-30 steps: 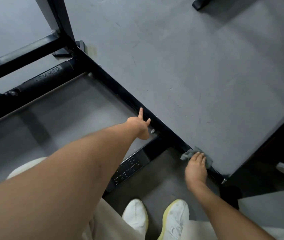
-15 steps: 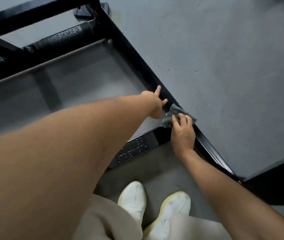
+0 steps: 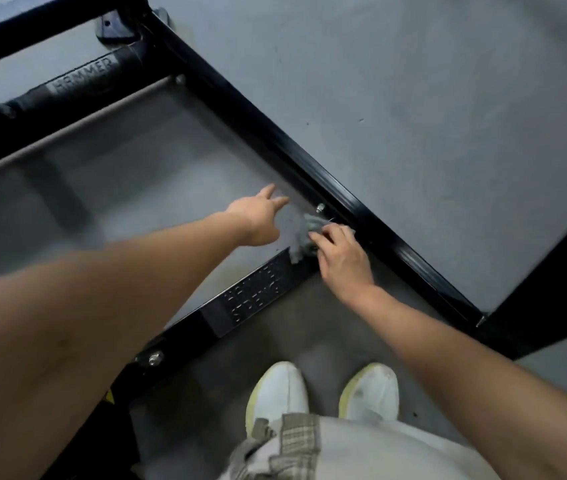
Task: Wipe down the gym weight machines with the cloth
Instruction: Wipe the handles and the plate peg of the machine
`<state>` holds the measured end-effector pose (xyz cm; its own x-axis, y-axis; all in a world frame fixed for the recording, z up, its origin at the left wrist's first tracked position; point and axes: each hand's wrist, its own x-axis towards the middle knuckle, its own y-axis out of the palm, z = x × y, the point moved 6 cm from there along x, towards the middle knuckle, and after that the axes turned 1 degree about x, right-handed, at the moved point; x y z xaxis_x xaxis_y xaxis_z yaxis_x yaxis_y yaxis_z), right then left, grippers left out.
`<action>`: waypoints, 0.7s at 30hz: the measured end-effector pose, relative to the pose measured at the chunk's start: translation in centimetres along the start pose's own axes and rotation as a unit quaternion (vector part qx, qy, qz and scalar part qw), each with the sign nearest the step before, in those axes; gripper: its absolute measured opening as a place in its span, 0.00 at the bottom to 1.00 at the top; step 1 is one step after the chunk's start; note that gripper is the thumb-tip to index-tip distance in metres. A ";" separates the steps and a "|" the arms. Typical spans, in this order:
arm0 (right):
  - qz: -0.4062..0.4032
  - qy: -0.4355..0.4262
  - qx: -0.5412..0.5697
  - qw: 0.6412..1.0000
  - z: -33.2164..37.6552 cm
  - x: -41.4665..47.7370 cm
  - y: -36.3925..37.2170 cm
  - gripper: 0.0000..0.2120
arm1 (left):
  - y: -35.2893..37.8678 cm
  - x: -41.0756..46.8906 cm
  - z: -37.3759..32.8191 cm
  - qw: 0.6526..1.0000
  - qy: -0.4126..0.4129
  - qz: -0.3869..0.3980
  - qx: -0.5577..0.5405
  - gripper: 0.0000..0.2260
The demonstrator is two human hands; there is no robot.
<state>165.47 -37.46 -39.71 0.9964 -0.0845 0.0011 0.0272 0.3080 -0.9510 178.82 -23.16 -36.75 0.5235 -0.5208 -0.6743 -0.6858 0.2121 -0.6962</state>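
Observation:
The weight machine's black steel base frame (image 3: 372, 216) runs diagonally across the grey floor. A small grey cloth (image 3: 304, 232) sits bunched at the corner where the diagonal bar meets a black cross plate (image 3: 254, 296) with raised lettering. My right hand (image 3: 342, 258) grips the cloth from the near side, fingers curled on it beside a silver bolt (image 3: 320, 207). My left hand (image 3: 261, 216) hovers just left of the cloth, fingers straight and pointing away, holding nothing.
A black padded roller marked HAMMER (image 3: 78, 81) lies at the upper left with more frame bars. Another dark machine base (image 3: 552, 285) borders the right. My white shoes (image 3: 320, 393) stand on the grey floor below the cross plate.
My right hand slid the cloth along the diagonal bar from its lower end up to the corner by the bolt. My left hand lifted off the bar and now hovers left of the cloth.

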 end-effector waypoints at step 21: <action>0.008 -0.065 0.110 0.992 15.8 -7.2 5.5 0.15 | 11.5 -9.8 8.1 0.963 -0.150 -0.064 -0.214 0.15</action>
<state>159.73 -20.23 -40.08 0.9984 0.0407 0.0391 0.0130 0.5092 -0.8606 169.91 -8.91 -40.20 0.6958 -0.2434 -0.6757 -0.7182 -0.2318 -0.6561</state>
